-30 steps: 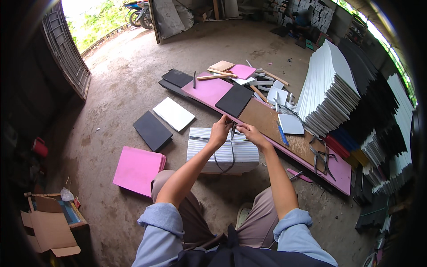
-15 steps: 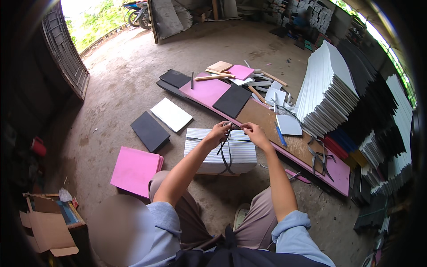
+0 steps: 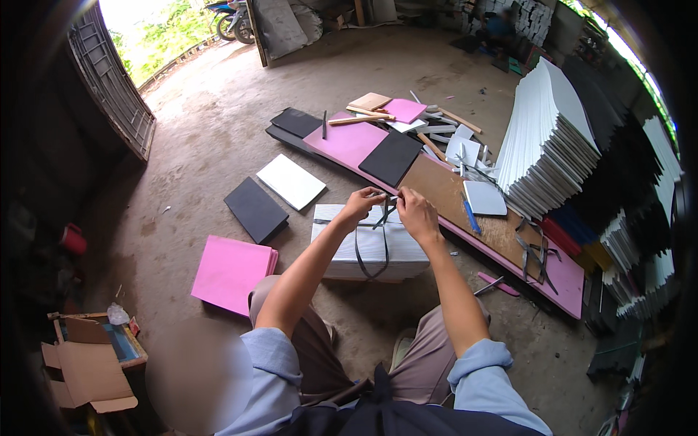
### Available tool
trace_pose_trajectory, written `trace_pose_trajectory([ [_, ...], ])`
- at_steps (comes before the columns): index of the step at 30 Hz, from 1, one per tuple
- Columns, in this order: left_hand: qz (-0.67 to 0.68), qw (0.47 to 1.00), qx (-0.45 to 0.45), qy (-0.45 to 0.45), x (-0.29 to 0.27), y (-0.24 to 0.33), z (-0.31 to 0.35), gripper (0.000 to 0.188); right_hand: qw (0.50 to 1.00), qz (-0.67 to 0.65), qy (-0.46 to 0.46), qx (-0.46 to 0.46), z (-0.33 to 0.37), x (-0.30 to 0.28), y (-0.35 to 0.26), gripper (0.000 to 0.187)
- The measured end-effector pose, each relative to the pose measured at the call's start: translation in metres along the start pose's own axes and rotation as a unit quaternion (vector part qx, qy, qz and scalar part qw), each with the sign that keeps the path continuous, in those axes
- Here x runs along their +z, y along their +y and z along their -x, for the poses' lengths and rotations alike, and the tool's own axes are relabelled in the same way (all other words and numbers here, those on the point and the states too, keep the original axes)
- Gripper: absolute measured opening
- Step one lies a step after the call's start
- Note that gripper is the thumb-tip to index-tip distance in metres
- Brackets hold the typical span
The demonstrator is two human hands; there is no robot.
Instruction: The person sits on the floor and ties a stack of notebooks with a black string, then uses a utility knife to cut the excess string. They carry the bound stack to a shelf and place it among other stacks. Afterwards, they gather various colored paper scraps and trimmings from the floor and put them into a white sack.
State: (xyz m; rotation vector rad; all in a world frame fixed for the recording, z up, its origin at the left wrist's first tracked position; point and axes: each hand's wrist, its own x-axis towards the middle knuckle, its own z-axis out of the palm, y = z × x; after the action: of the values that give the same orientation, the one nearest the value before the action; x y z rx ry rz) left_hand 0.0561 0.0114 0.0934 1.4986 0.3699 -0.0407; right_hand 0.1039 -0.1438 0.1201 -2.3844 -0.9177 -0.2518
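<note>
A thick bundle of white foam-like sheets [image 3: 342,270] rests on the floor in front of my knees. A thin black strap [image 3: 361,263] runs along its top and hangs in a loose loop down its near side. Over the bundle's far edge, my left hand [image 3: 362,205] is closed, pinching the strap. My right hand [image 3: 417,214] is closed beside it, its fingertips also pinching the strap, nearly touching the left ones. A short loose end dangles between the hands. Fingers partly hide the crossing of the strap.
A long pink board [image 3: 352,136] lies beyond, bearing a black sheet [image 3: 390,157], a brown board [image 3: 430,183], a blue cutter [image 3: 471,216] and black strips [image 3: 534,256]. Pink sheets [image 3: 234,274] lie left; pink-handled scissors [image 3: 499,284] right. Tall white stacks [image 3: 542,145] and an open carton [image 3: 91,370] stand around.
My hands have come closer together, and the left has risen slightly toward the bundle's far edge. The strap's loose end has shifted between them. The whole view has shifted slightly.
</note>
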Motion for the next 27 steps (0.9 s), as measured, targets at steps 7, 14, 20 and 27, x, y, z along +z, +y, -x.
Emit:
trace_pose_trajectory([
  [7, 0.086, 0.996, -0.001, -0.034, 0.006, 0.001, -0.007, 0.024, 0.825, -0.511, -0.054, 0.235, -0.014, 0.018, 0.044, 0.016],
  [14, -0.160, 0.983, 0.055, 0.074, 0.004, -0.005, 0.022, 0.034, 0.545, -0.766, -0.050, 0.338, -0.018, 0.052, 0.026, 0.023],
  [20, -0.250, 0.964, -0.021, 0.089, -0.025, -0.069, 0.053, 0.040, 0.340, -0.788, 0.132, 0.495, -0.034, 0.077, 0.113, 0.023],
  [27, -0.064, 0.991, 0.085, 0.085, -0.039, -0.066, 0.046, 0.041, 0.953, -0.278, -0.006, 0.121, -0.039, 0.070, 0.049, 0.023],
])
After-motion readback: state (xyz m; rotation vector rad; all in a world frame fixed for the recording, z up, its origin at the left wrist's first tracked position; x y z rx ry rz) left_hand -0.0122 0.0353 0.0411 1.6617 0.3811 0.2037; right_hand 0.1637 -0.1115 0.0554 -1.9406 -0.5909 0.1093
